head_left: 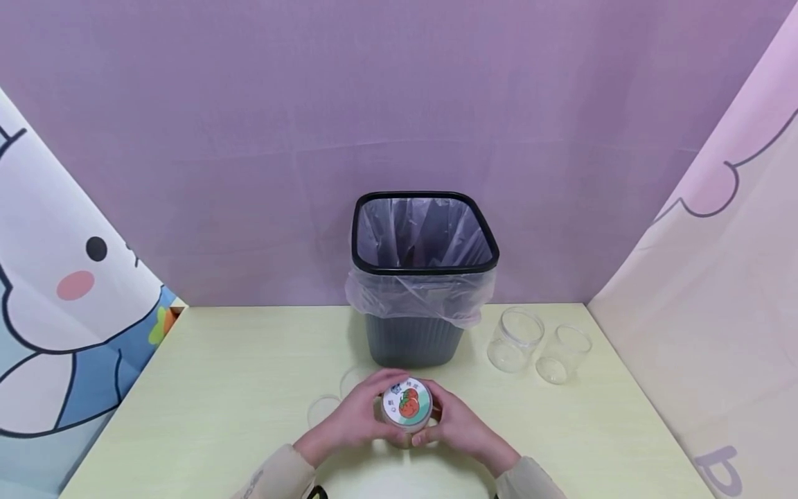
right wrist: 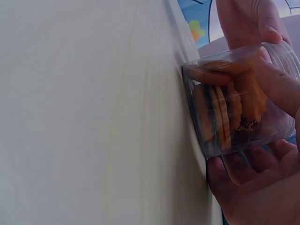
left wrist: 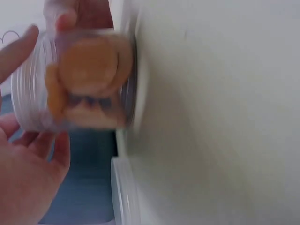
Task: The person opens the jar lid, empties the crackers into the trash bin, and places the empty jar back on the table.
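A clear plastic jar [right wrist: 225, 110] stands at the front middle of the table, between both hands. Orange-brown biscuits [left wrist: 89, 65] show through its wall, and its round top [head_left: 407, 402] bears a picture of red fruit with green leaves. My left hand [head_left: 364, 412] grips the jar from the left, thumb toward me and fingers round the far side. From the right, my right hand [head_left: 460, 424] holds it the same way, its thumb [right wrist: 276, 79] along the wall near the threaded-looking upper end. The jar's base is close to the tabletop in both wrist views.
Behind the jar is a grey bin [head_left: 411, 339] with a black rim and a translucent bag. Two clear containers [head_left: 515, 339] [head_left: 562, 355] stand right of it. Clear round lids [head_left: 321, 410] lie beside my left hand. Printed cloth [head_left: 717, 333] borders the table.
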A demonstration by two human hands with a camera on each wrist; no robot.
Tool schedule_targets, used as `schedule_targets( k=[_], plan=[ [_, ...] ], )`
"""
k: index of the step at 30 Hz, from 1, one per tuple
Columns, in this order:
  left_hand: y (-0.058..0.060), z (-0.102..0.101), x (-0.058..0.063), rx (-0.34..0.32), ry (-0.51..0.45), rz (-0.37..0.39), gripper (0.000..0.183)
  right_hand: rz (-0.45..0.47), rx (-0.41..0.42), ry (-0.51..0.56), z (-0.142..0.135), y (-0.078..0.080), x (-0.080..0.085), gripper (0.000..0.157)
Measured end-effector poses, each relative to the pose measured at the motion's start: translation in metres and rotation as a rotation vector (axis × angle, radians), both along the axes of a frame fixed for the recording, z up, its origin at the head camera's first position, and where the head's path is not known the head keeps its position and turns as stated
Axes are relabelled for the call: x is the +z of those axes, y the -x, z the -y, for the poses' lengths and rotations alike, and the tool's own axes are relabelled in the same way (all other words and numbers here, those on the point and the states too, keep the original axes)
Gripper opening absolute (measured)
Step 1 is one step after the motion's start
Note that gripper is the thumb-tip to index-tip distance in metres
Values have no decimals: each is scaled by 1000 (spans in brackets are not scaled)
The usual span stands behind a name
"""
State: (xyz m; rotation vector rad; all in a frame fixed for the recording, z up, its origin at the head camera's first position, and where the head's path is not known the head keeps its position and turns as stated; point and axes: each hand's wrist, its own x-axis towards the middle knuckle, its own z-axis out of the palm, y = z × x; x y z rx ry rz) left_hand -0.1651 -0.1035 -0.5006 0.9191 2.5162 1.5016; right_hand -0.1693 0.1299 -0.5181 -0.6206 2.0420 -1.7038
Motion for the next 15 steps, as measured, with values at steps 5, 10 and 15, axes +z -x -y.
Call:
schedule_targets(
  k=[5, 10, 15],
  plan=[
    [-11, -7, -4, 114, -19, -12, 92, 5, -7, 4, 0, 0, -1, 88],
    [-20, -15, -7, 223, -46, -35, 98, 9, -8, 9, 0, -1, -1, 87],
    [-28, -23, -8, 319, -51, -74, 97, 4, -13, 11, 1, -1, 0, 86]
  ],
)
